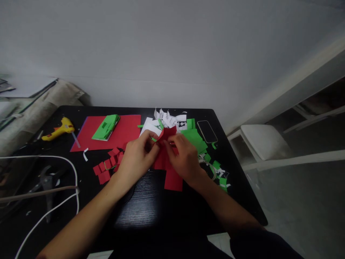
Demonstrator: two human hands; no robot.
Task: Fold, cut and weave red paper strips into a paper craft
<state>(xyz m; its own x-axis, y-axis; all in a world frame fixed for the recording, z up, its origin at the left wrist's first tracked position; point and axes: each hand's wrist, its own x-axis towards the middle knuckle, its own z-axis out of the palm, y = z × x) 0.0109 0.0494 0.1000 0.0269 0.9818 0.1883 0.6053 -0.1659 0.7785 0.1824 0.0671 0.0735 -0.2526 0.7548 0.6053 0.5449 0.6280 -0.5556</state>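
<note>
Your left hand (137,157) and right hand (184,160) are pinching thin folded red paper (167,133), fingers closed on it, over the smooth black table (145,205), near flat green pieces (194,138).

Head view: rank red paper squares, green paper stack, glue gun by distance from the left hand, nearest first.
1. red paper squares, just left of the left hand.
2. green paper stack, farther back on the red sheet.
3. glue gun, far left.

No text, label, brand or number was legible. Red paper (169,133), centre of frame: plain. Phone (207,131), right of centre: screen dark. Glue gun (59,130), left: markings unreadable.
</note>
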